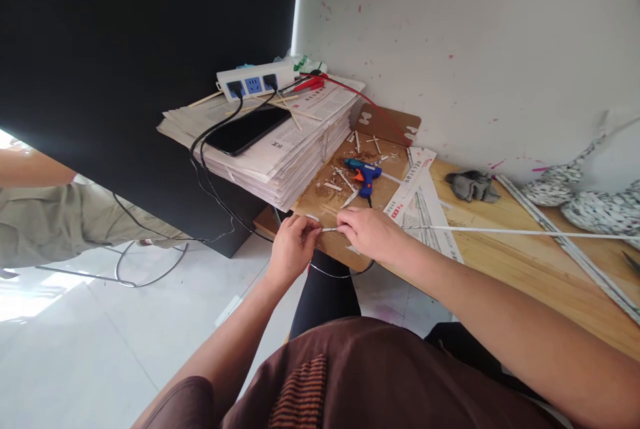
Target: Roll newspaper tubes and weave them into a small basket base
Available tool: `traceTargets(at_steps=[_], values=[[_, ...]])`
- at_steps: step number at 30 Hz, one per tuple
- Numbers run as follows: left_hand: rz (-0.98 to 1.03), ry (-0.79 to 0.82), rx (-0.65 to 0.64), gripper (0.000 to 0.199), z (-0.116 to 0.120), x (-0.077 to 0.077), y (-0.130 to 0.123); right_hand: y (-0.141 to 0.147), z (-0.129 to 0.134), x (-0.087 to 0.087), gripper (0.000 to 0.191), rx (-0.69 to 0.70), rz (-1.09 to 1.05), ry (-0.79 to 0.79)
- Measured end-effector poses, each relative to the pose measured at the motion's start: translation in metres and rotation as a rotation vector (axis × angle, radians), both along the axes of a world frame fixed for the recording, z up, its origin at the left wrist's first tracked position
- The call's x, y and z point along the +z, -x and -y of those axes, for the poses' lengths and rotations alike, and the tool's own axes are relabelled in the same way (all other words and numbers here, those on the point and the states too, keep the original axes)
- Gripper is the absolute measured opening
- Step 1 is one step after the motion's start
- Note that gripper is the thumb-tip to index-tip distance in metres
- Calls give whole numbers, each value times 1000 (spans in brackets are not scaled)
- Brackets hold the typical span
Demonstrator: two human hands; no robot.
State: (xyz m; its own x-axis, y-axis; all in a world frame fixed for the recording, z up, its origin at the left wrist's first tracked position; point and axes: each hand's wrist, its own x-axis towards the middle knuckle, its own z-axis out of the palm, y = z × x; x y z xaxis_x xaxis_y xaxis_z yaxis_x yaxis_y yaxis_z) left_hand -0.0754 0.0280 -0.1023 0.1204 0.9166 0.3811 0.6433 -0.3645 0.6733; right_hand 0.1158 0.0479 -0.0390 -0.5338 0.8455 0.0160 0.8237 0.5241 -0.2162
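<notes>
Both hands pinch one end of a long thin paper stick at the near table edge: left hand grips the tip, right hand closed around it just beside; the stick runs right across the wooden table. Blue glue gun lies on cardboard just behind, newspaper stack with phone farther back.

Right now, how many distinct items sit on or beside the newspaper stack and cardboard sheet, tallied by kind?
Power strip: 1
Phone: 1
Glue gun: 1
Newspaper stack: 1
Cardboard sheet: 1
Grey glove: 1
Total: 6
Both hands, left hand and right hand, pinch a thin paper rod.
</notes>
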Motion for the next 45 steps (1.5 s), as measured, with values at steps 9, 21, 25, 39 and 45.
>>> traceTargets(at_steps=[9, 21, 25, 39, 45], values=[[-17, 23, 33, 5, -4, 4, -4, 3, 1, 3, 10, -42, 19, -50], [-11, 42, -27, 3, -1, 5, -1, 3, 17, -2, 16, 168, 202, -154], [-14, 87, -128, 6, 1, 9, 8, -2, 30, 6, 14, 98, 124, -41], [913, 725, -353, 26, 22, 30, -40, -52, 69, 33, 22, -410, -791, 629], [1112, 826, -395, 27, 30, 43, -68, -60, 90, 30, 20, -385, -807, 512]])
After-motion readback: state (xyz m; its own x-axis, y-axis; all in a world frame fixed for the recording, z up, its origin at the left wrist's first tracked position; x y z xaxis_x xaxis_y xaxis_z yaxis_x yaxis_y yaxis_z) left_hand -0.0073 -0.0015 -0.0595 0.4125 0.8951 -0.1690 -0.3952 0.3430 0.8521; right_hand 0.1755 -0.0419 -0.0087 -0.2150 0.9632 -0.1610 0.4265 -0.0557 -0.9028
